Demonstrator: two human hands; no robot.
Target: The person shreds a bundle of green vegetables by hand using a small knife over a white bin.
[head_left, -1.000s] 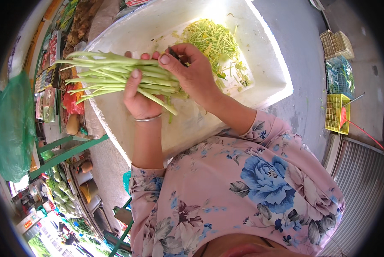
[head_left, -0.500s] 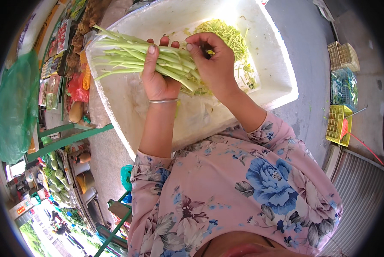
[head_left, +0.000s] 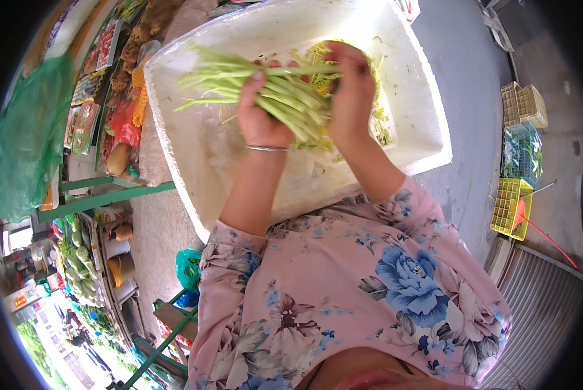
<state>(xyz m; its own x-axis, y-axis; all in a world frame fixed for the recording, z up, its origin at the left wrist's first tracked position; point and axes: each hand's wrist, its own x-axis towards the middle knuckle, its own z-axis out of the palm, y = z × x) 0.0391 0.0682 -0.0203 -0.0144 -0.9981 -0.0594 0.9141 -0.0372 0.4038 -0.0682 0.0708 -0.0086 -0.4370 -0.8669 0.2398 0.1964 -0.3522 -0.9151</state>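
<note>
A bunch of pale green vegetable stalks lies crosswise over a white foam box. My left hand is wrapped round the middle of the bunch, thumb on top, a silver bangle at its wrist. At the right ends of the stalks is my right hand, its palm side turned toward the bunch. Motion smears its fingers, so its grip cannot be made out. Beneath the hands, the foam box holds a heap of thin yellow-green stems and scraps, partly covered by the right hand.
To the left stand produce shelves with a green plastic bag, a red bag and a green metal frame. Along the right wall sit stacked crates, one of them yellow. A grey shutter is at the lower right.
My left hand has shifted right with the bunch. The right hand has turned more upright, moved slightly right and now stands against the stalks' ends.
</note>
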